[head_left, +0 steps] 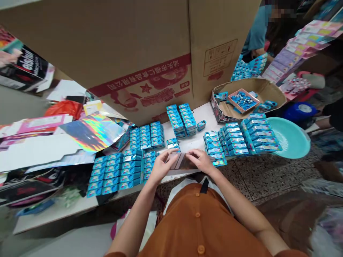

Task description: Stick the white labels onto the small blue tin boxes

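At the table's front edge, between my two hands, is a shiny brownish flat piece (183, 161) with pale stripes across its left part. It looks like clear plastic, though its exact kind does not show. My left hand (162, 166) pinches its left end between thumb and fingers. The right end is gripped by my right hand (202, 162), fingers bent over it. Rows of small blue packs (131, 169) lie just left of my left hand. More blue packs (214, 142) stand beside my right hand, and stacked ones (182, 119) are beyond both hands.
A tall cardboard carton (139, 50) walls off the back. At the right, a cut-down box (246, 85) holds a pink tray (243, 101) of small blue parts, near a turquoise basin (300, 142). Sheets of printed card (34, 148) pile up on the left. Another person (258, 34) is behind.
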Demonstrator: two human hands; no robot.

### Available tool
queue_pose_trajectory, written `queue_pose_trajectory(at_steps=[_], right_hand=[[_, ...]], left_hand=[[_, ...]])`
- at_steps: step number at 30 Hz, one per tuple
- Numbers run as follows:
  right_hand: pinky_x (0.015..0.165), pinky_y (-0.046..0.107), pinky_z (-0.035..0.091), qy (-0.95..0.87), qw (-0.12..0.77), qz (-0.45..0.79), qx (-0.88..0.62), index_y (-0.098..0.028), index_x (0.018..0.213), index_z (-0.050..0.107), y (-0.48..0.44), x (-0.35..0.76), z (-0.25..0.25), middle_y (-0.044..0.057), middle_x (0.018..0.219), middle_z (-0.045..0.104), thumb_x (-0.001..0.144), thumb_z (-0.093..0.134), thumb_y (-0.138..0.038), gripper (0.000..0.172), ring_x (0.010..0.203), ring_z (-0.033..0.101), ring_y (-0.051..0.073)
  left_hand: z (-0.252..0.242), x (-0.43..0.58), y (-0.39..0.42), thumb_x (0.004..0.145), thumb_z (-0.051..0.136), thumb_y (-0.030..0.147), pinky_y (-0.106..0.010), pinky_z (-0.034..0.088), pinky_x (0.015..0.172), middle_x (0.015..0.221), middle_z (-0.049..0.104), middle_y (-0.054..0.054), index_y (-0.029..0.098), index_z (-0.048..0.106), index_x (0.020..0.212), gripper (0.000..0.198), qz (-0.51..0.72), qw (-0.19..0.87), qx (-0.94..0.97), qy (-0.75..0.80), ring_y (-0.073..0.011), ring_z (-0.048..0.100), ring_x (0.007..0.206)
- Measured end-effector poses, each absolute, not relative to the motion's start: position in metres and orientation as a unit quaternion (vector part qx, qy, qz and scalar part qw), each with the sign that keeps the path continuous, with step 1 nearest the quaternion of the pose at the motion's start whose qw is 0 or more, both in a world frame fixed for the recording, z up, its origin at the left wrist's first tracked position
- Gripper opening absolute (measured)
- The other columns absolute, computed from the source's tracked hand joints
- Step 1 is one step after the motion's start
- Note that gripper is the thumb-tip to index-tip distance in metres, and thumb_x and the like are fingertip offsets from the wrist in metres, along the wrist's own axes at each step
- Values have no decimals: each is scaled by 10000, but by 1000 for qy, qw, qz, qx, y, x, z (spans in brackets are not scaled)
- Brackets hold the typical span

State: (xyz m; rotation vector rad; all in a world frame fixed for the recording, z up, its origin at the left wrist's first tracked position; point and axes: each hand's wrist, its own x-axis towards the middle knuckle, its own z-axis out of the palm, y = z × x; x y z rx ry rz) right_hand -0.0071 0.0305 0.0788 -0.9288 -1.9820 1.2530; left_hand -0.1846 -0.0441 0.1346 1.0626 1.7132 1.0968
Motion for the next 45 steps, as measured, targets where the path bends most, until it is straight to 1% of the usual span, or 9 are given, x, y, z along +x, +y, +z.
queue_pose_trajectory(at_steps=[3, 7, 17, 23, 30, 35, 37, 41, 45], right_hand=[[753, 290, 470, -756, 297, 475, -338, -243, 871, 691, 31, -6, 83, -1, 827, 703, 875, 557, -368, 182, 783, 626, 169], [827, 326, 471, -779, 330, 401, -352, -263, 1083, 659, 27, -8, 84, 25, 961, 701, 883, 560, -342, 237, 902, 623, 190], [907, 394, 459, -845, 351, 178, -362, -275, 1205, 619, -11, -34, 83, 64, 1125, 671, 906, 519, -245, 317, 1034, 596, 231], [900, 376, 469, -818, 388, 139, -401, -250, 1074, 671, -33, -55, 79, 56, 1097, 675, 886, 539, -212, 232, 1010, 599, 208], [812, 333, 483, -765, 421, 230, -428, -228, 882, 684, -41, -70, 80, 30, 865, 699, 869, 570, -201, 117, 870, 621, 178], [779, 317, 483, -672, 442, 278, -525, -218, 813, 702, -34, -49, 74, 33, 823, 700, 847, 594, -249, 118, 817, 630, 179], [758, 307, 489, -624, 441, 294, -574, -209, 799, 712, -24, -31, 69, 35, 819, 706, 826, 610, -284, 129, 793, 637, 180], [737, 302, 494, -542, 419, 317, -656, -190, 808, 735, 5, 7, 59, 43, 820, 728, 779, 634, -341, 184, 755, 651, 188], [732, 308, 500, -502, 402, 339, -686, -174, 798, 747, 30, 34, 53, 54, 810, 739, 737, 659, -374, 227, 744, 661, 202]], left_hand=[[139, -186, -45, 693, 708, 475, -326, 496, 789, 998, 696, -83, 200, 701, 1024, 431, 390, 560, 343, 645, -244, 631, 897], [130, -186, -48, 695, 651, 600, -279, 478, 574, 738, 697, -75, 150, 733, 859, 486, 365, 603, 279, 653, -195, 612, 635], [110, -216, -53, 709, 605, 652, -280, 447, 543, 730, 687, -74, 148, 713, 786, 521, 384, 598, 281, 645, -192, 578, 612], [117, -235, -57, 811, 457, 639, -237, 356, 479, 584, 584, -19, 132, 633, 732, 542, 341, 582, 398, 622, -134, 467, 511], [75, -274, -22, 906, 370, 469, -256, 386, 645, 794, 686, -55, 183, 659, 838, 412, 255, 313, 640, 654, -212, 606, 740], [12, -311, 30, 910, 385, 429, -278, 412, 718, 964, 711, -85, 222, 685, 987, 372, 163, 269, 669, 674, -256, 637, 875], [-5, -319, 44, 870, 479, 398, -318, 422, 789, 1072, 676, -127, 193, 639, 1117, 358, 137, 242, 668, 690, -291, 606, 979], [-13, -296, 52, 772, 630, 316, -441, 330, 1001, 1341, 469, -212, 92, 448, 1327, 626, 246, 125, 640, 717, -349, 397, 1256], [-7, -213, 46, 827, 574, 359, -411, 346, 1003, 1156, 604, -143, 144, 586, 1139, 379, 362, 275, 642, 618, -271, 503, 1133]])
